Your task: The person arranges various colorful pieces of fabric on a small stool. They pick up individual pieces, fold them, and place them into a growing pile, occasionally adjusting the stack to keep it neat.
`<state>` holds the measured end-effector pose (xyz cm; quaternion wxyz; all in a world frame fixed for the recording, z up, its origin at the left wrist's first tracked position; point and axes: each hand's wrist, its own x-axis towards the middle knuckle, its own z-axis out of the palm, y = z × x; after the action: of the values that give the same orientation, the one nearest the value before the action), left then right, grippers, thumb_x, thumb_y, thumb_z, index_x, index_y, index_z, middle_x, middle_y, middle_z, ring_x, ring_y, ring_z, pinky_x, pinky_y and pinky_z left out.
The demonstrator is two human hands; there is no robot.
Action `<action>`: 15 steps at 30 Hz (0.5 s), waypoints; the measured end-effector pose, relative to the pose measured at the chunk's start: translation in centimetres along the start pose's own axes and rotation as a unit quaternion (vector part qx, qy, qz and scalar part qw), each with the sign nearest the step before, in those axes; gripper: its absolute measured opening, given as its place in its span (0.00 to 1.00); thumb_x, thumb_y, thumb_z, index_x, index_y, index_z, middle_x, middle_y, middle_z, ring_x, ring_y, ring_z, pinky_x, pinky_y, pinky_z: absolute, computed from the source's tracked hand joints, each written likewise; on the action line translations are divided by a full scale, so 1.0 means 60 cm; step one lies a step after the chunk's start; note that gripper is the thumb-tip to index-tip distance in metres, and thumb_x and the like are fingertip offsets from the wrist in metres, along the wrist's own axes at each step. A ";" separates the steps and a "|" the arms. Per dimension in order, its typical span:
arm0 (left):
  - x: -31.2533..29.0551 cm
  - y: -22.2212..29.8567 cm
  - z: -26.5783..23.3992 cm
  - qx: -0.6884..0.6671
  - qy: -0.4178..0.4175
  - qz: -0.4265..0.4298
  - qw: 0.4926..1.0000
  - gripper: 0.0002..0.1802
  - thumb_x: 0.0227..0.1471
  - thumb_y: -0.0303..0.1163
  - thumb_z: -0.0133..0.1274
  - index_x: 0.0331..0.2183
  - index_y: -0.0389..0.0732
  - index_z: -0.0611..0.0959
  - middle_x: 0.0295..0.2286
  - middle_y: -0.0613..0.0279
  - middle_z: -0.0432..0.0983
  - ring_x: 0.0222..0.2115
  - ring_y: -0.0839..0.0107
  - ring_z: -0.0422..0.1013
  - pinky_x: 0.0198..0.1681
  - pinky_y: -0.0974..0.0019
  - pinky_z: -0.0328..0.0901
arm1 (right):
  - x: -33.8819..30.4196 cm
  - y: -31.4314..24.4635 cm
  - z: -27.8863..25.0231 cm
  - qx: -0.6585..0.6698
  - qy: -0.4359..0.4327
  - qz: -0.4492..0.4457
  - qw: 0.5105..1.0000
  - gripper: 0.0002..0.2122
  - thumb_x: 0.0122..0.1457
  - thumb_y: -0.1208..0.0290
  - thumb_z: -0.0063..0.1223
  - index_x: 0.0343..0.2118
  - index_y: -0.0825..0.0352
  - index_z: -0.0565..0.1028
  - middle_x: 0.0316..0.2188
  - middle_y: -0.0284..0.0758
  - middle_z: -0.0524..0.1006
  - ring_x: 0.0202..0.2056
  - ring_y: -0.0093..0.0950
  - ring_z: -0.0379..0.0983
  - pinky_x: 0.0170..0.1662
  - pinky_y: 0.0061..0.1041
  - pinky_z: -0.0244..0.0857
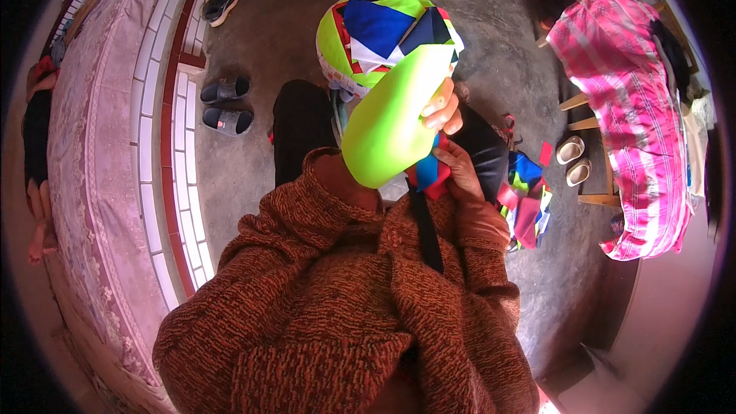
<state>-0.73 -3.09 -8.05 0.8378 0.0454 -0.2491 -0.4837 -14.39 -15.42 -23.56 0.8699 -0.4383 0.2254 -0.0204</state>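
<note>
A neon yellow-green piece of cloth [387,126] is held up before my lap by my left hand [442,109]. The curled fingers show at its right edge, while the cloth covers most of that hand and wrist. Just below, my right hand [460,169] is closed, thumb and fingers pinching small red and blue cloth pieces [429,172]. A dark strip [425,230] hangs down from there over my brown knitted top. Beyond my knees a round bundle [330,46] is heaped with blue, white, red and neon cloth pieces.
More coloured scraps [527,207] lie in a pile on the floor by my right leg. Grey slippers [227,119] and a dark shoe [221,6] sit left, pale clogs [575,159] right. A pink checked cloth [621,107] covers wooden furniture; a person lies on the left bed [100,184].
</note>
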 end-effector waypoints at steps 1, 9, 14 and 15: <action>0.000 -0.001 -0.005 0.000 -0.008 0.000 1.000 0.15 0.58 0.41 0.41 0.41 0.41 0.69 0.18 0.72 0.62 0.18 0.79 0.58 0.28 0.70 0.55 | 0.000 0.000 0.000 0.003 -0.002 -0.003 1.000 0.14 0.57 0.73 0.49 0.45 0.74 0.68 0.39 0.38 0.75 0.38 0.25 0.73 0.44 0.24 0.67; -0.006 -0.002 0.000 0.075 0.040 0.009 0.996 0.12 0.56 0.41 0.44 0.33 0.43 0.70 0.23 0.70 0.63 0.24 0.75 0.61 0.38 0.65 0.57 | -0.001 -0.003 0.000 0.007 -0.004 0.002 1.000 0.14 0.57 0.73 0.50 0.45 0.72 0.69 0.39 0.36 0.75 0.39 0.24 0.73 0.45 0.24 0.67; -0.012 -0.003 -0.117 0.086 -0.020 -0.007 0.996 0.11 0.53 0.40 0.48 0.28 0.43 0.71 0.23 0.69 0.63 0.26 0.73 0.62 0.41 0.62 0.59 | -0.003 -0.001 -0.001 0.007 0.004 0.004 1.000 0.13 0.56 0.73 0.51 0.44 0.72 0.70 0.37 0.36 0.76 0.37 0.24 0.73 0.44 0.23 0.67; -0.010 -0.001 -0.141 0.090 -0.057 -0.010 0.994 0.11 0.53 0.40 0.48 0.28 0.43 0.71 0.23 0.69 0.63 0.26 0.73 0.62 0.41 0.61 0.59 | -0.002 -0.002 0.002 0.007 0.004 0.003 1.000 0.13 0.56 0.73 0.51 0.44 0.72 0.70 0.37 0.35 0.76 0.37 0.24 0.73 0.44 0.23 0.67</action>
<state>2.89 -3.98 -15.68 0.8100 0.0953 -0.3387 -0.4691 -14.46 -15.39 -23.36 0.8720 -0.4316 0.2298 -0.0212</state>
